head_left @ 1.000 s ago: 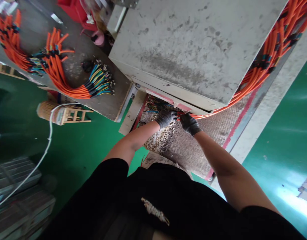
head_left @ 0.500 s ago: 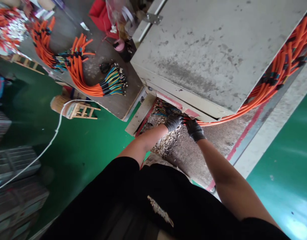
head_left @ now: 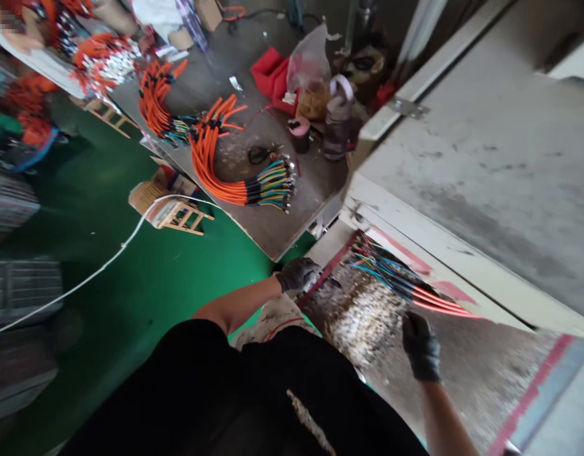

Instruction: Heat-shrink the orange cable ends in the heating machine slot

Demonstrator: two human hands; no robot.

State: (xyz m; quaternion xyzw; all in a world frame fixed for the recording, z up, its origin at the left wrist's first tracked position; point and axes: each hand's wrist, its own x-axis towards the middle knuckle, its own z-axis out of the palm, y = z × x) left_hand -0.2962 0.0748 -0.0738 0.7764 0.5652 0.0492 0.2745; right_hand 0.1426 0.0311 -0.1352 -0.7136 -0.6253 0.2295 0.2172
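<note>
Both hands wear dark gloves. My left hand (head_left: 298, 273) rests curled on the near left corner of the low, red-edged grey work surface (head_left: 463, 373). My right hand (head_left: 420, 347) hovers over that surface just below a bundle of orange cables (head_left: 434, 300), whose stripped coloured wire ends (head_left: 377, 261) fan out to the left. It does not touch the bundle, and its fingers look loosely closed. The cables run under a large grey machine housing (head_left: 486, 164).
A grey table (head_left: 254, 209) to the left carries more orange cable bundles (head_left: 216, 164), scissors (head_left: 258, 153), a tape roll, a plastic bag and red cloth. A small wooden stool (head_left: 171, 212) and a white cord (head_left: 97, 269) lie on the green floor. Grey crates stand at left.
Both hands have let go of the orange cable bundle and drawn back toward me. The view has swung left and up, showing more of the cluttered table.
</note>
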